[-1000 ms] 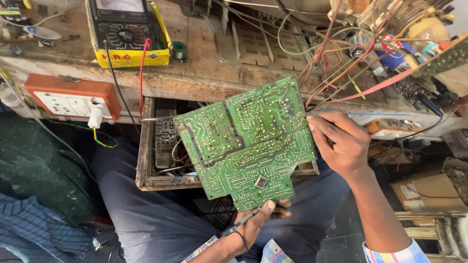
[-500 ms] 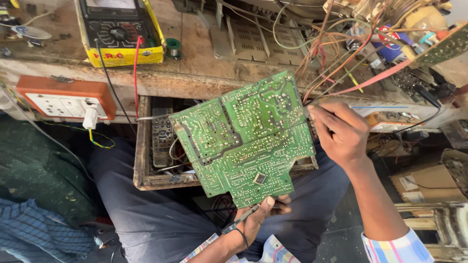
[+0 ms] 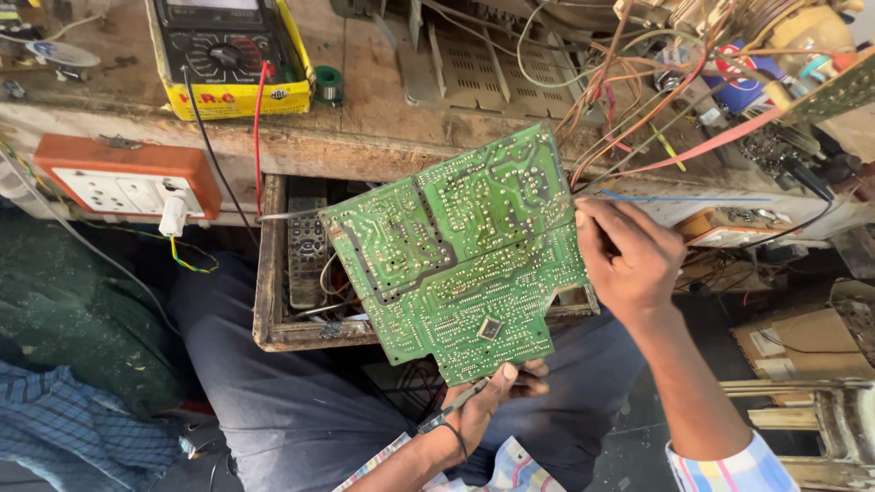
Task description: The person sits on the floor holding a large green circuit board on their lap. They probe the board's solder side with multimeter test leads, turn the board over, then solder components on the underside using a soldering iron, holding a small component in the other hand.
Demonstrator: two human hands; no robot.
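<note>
— How is that board handling for you?

— I'm judging the green circuit board [image 3: 460,255] to be light and stiff, but fragile: thin, with solder points all over the face turned up at me, so I'm keeping my skin off the middle. I'm holding it by the rim only. My right hand [image 3: 629,260] is gripping the edge at three o'clock, fingers curled round it. My left hand [image 3: 488,401] is closing on the bottom edge at six o'clock, thumb pressing on the face; a thin dark tool seems tucked in that hand too, though I cannot tell what kind.

— And where is it sitting?

— It isn't sitting anywhere; I'm holding it tilted in the air above my lap, in front of the open wooden drawer [image 3: 273,310] under the desk [image 3: 365,137].

— What is it looking like?

— Green, irregular in outline with a stepped notch at the bottom, pale traces running everywhere, and a small dark square chip near six o'clock. At eleven o'clock on the desk a yellow multimeter [image 3: 228,55] is lying, and a tangle of coloured wires [image 3: 656,100] is spreading at one o'clock.
</note>
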